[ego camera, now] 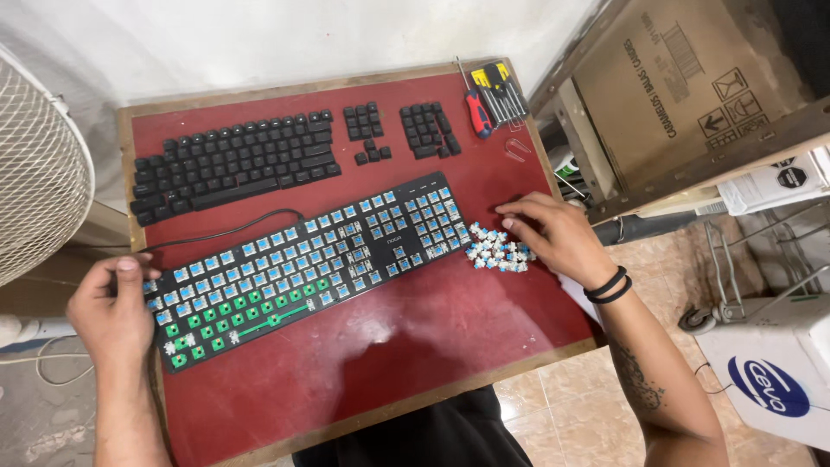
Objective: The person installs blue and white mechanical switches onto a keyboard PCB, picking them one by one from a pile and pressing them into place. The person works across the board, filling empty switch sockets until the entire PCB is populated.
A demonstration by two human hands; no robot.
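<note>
keyboard point(303, 264) with its caps stripped off lies at a slant across the middle of the red board point(380, 363), bare blue switches over most of it and green ones at the lower left end. left hand point(112, 307) wraps that left end, thumb up on the top edge, fingers curled around the side. right hand point(553, 233) sits over a little pile of loose switches point(500, 251) just off the keyboard's right end, fingertips on them, maybe pinching one, can't really tell. pulled black keycaps point(233, 164) laid out in rows above, screwdriver set point(491, 97) at the top right corner.
</note>
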